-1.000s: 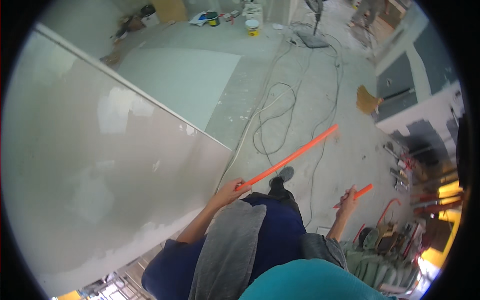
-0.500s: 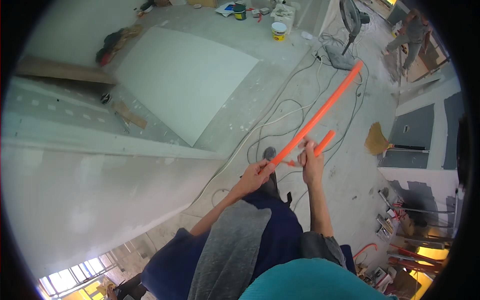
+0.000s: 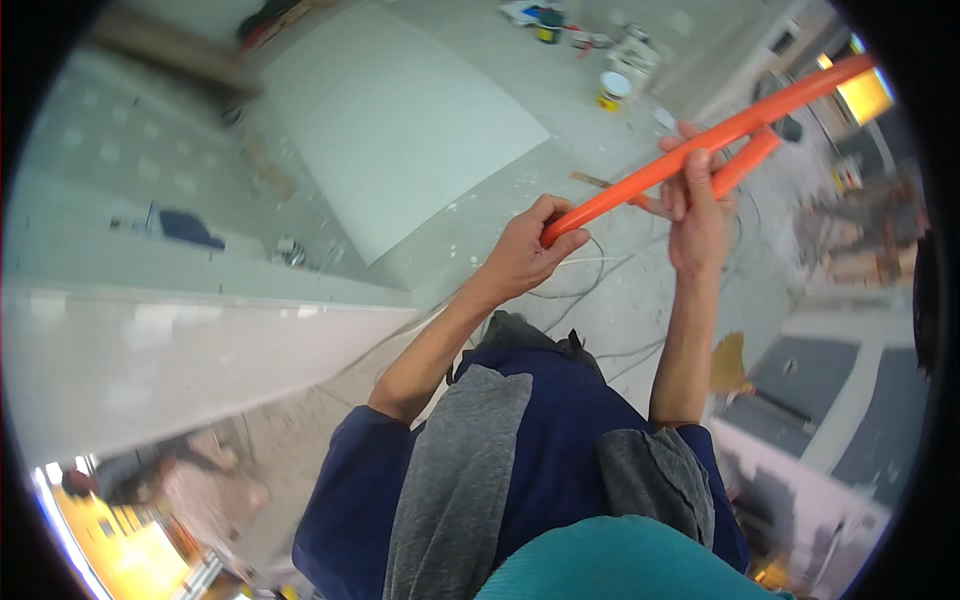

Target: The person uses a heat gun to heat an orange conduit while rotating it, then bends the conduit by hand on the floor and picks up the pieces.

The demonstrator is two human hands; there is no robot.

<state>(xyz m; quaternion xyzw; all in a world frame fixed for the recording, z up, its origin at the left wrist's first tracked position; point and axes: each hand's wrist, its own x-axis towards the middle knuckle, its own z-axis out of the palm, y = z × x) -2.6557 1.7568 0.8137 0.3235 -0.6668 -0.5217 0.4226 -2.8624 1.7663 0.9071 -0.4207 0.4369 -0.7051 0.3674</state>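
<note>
My left hand [image 3: 528,252] grips the near end of a long orange pipe [image 3: 640,180] that runs up and to the right toward the picture's rim. My right hand [image 3: 697,208] is closed around the same pipe farther along, together with a second, shorter orange pipe piece [image 3: 742,165] lying just below the long one. Both forearms rise from my dark blue and grey clothing at the bottom. The pipes are held in the air above a dusty concrete floor [image 3: 640,320].
A large pale board [image 3: 400,140] lies flat on the floor at upper middle. A wall panel [image 3: 150,350] fills the left. Cables [image 3: 600,265] trail under my hands. A white bucket [image 3: 612,90] and clutter stand at the top. A broom [image 3: 730,362] lies at right.
My hands have come together: the right hand moved from a separate short piece at the right onto the long pipe. The view swung left and the pipe now lies closer and higher.
</note>
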